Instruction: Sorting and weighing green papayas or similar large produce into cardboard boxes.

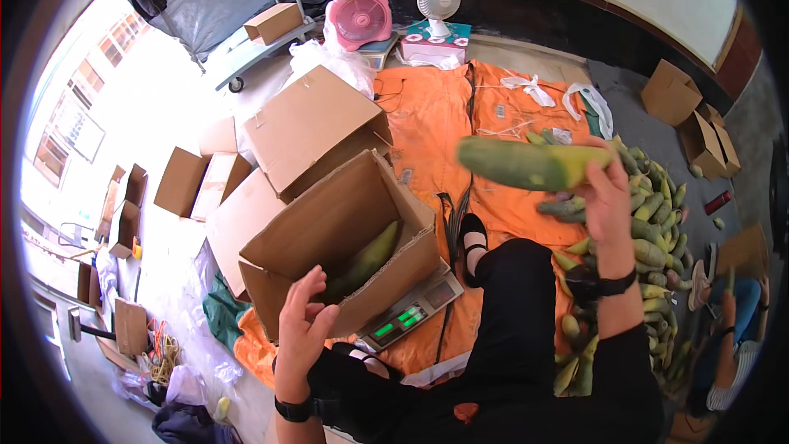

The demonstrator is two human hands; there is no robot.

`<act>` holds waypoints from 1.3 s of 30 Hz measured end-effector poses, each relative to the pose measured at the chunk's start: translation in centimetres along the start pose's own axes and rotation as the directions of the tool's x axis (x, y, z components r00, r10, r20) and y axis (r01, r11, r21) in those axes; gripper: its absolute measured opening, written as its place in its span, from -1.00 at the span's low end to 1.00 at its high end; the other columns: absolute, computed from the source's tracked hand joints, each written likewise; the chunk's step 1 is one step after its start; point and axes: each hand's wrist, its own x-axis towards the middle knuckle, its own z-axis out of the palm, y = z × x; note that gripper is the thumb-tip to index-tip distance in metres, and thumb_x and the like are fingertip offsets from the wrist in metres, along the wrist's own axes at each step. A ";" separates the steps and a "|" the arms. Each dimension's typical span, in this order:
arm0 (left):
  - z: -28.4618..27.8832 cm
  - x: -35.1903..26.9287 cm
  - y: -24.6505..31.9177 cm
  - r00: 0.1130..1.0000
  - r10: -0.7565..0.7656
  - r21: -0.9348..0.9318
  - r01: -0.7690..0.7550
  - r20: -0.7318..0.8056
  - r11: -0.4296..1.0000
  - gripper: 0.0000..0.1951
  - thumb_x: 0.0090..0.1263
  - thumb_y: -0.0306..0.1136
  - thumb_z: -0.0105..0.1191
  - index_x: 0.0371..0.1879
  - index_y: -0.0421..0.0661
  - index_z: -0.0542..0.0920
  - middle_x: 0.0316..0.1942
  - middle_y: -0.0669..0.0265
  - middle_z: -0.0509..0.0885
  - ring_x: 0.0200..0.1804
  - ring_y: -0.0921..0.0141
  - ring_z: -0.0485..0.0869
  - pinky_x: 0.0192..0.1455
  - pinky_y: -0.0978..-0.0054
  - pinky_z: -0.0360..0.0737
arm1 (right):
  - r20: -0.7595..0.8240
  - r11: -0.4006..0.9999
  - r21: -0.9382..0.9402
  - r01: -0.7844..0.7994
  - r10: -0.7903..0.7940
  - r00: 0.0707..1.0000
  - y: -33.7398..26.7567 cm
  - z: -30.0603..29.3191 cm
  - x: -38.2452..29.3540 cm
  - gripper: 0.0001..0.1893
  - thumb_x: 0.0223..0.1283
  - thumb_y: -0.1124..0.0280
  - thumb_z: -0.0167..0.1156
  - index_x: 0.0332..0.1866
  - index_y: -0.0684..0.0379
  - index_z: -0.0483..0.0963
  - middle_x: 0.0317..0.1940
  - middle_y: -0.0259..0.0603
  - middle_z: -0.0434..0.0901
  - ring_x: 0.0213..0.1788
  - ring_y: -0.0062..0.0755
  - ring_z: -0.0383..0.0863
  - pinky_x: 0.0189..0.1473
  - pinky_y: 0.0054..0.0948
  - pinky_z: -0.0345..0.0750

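My right hand [607, 194] grips the thick end of a large green radish [524, 163], pale yellow-green near my fingers and slightly blurred. It is raised over an orange tarp [425, 111], right of an open cardboard box [400, 287]. Inside that box lies another green radish [370, 253]; part of the box floor is hidden by the front wall. The box rests on a digital scale [434, 299] with lit green digits. At the box's near left corner, my left hand [305, 314] has its fingers apart and holds nothing; whether it touches the rim I cannot tell.
A heap of green radishes [653, 246] spreads along my right side. Beyond it a person [733, 333] sits beside a carton. Larger cartons [314, 129] stand behind the scale. Two fans, one pink [359, 17], one white [439, 3], and a platform trolley [259, 52] are farther off.
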 end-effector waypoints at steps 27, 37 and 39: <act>-5.5 9.1 -4.9 0.844 -0.327 0.554 0.044 0.426 0.832 -0.34 0.05 -0.22 0.32 0.16 -0.23 0.45 -0.03 -0.05 0.62 0.06 0.12 0.59 0.12 0.32 0.48 | 0.346 0.966 -0.188 -0.178 0.235 0.909 10.6 13.5 -0.4 -0.75 0.30 0.45 0.10 0.04 0.22 0.45 -0.13 -0.32 0.57 -0.11 -0.61 0.52 -0.06 -0.59 0.47; -3.5 11.9 -10.8 0.505 -0.666 0.596 0.321 0.550 0.736 -0.35 0.22 -0.29 0.22 0.31 -0.14 0.32 0.02 0.18 0.57 -0.06 0.35 0.59 -0.29 0.45 0.67 | 0.388 0.958 -0.283 -0.039 0.152 0.909 11.7 13.5 -1.2 -0.84 0.21 0.48 0.15 -0.12 0.24 0.52 -0.27 -0.29 0.57 -0.22 -0.57 0.55 -0.17 -0.54 0.49; -4.2 11.7 -11.5 0.543 -0.636 0.491 0.408 0.547 0.770 -0.42 0.28 -0.35 0.13 0.31 -0.12 0.33 0.15 0.13 0.50 -0.01 0.35 0.58 -0.29 0.45 0.67 | 0.395 0.942 -0.322 0.097 0.041 0.918 11.5 13.5 -1.2 -0.84 0.15 0.48 0.16 -0.16 0.26 0.52 -0.30 -0.20 0.57 -0.24 -0.43 0.58 -0.17 -0.47 0.50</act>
